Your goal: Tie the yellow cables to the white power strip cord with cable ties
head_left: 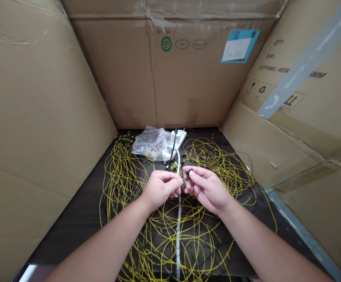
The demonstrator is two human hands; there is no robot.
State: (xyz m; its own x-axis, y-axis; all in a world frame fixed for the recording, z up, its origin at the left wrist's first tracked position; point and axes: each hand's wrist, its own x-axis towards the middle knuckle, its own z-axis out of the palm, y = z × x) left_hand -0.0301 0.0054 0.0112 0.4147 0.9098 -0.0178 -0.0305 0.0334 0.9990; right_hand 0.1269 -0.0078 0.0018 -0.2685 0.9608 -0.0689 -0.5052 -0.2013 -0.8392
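In the middle of the head view my two hands meet above a dark table. My left hand (163,187) is closed, thumb and forefinger pinching a thin yellow wire (184,178). My right hand (207,187) is closed too, its fingertips on a small black piece (190,172) at the wire's end. Too little of that piece shows to tell its kind. Loose yellow wires (170,235) lie tangled below and around both hands. Beyond my fingers is a small heap of yellow and black parts (174,166), partly hidden.
Cardboard walls stand at the left (41,117), back (123,70) and right (314,129). A clear plastic bag (151,143) lies beside a white power strip (178,138). Its white cable (178,235) runs toward me. Yellow wire bundles lie left (116,172) and right (214,156).
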